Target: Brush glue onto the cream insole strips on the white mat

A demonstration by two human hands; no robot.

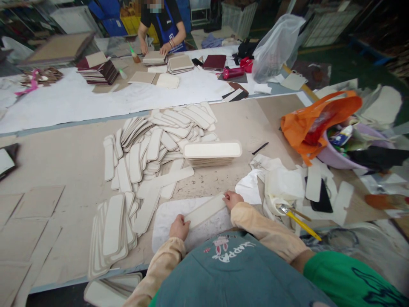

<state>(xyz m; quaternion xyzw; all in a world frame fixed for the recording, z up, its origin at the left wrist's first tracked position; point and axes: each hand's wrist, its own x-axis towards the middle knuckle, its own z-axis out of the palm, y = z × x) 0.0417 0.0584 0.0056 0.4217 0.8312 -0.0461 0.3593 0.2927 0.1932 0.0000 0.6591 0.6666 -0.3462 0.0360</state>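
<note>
Between my two hands lies a long off-white strip [205, 210] with a paler band along its middle, over a whitish work board [164, 219]. My left hand [179, 227] pinches the strip's left end, and my right hand [232, 199] pinches its right end. Just beyond stands a neat stack of similar strips [212, 150]. To the left of it spreads a loose heap of rounded strips [155, 143]. Another fanned pile of strips [113, 226] sits at the table's near left edge.
A yellow-handled brush [302, 224] rests beside a white block-shaped bundle [284, 183] on my right. Farther right are an orange bag [319, 121] and a purple basin [338, 158]. Across the far white table, a person [162, 30] handles stacked panels [155, 58].
</note>
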